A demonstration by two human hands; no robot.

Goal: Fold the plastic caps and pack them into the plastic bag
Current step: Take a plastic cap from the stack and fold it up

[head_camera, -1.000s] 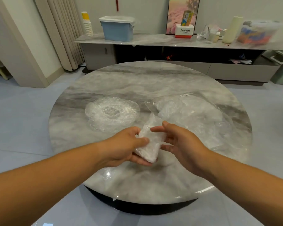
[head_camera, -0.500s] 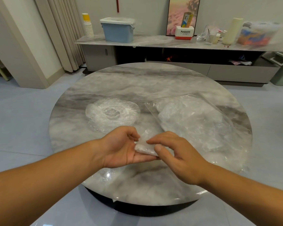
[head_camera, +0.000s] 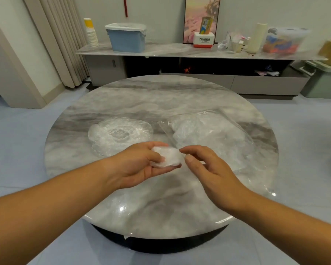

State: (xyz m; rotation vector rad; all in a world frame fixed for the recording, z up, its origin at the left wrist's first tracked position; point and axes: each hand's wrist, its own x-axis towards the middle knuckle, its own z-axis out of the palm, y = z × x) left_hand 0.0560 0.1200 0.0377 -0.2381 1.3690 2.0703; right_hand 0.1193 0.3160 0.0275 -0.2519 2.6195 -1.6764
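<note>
On my head camera feed, I see my left hand [head_camera: 139, 165] palm up over the near half of the round marble table [head_camera: 161, 96]. It cradles the folded plastic cap [head_camera: 165, 157], a small crumpled white wad lying across the fingers with the thumb curled down on top of it. My right hand [head_camera: 208, 169] sits just beside it, fingers loosely bent, with the index fingertip and thumb right at the wad's right edge. I cannot tell whether they pinch that edge or merely meet it. Beyond the right hand, the clear plastic bag [head_camera: 218, 134] lies flat on the table with crinkled caps already inside, its open mouth facing the hands. To the left of the bag, apart from it, an unfolded cap [head_camera: 120, 134] rests spread out in a round on the table.
</note>
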